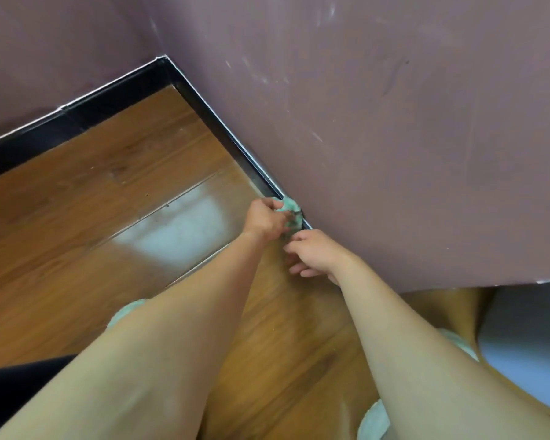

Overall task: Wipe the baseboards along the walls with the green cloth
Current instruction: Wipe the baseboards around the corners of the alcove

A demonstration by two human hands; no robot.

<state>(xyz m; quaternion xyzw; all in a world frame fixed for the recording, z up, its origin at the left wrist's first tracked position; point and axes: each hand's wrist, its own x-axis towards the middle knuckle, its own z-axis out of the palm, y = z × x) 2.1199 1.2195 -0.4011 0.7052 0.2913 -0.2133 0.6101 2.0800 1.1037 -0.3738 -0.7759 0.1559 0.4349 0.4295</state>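
A black baseboard (223,128) runs along the foot of the mauve wall from the corner down toward me, and a second stretch (77,119) runs left from the corner. My left hand (265,219) grips the bunched green cloth (291,208) and presses it against the baseboard's top edge. Just below it, my right hand (315,254) hovers beside the cloth with fingers apart, its fingertips near the cloth's lower end. Part of the cloth is hidden behind my left hand.
The mauve wall (394,138) fills the right side and bears white scuffs. Brown wood flooring (108,201) spreads left, with a bright glare patch. Pale green slippers (126,312) show under my arms. A light blue object (527,344) sits at the lower right past the wall's end.
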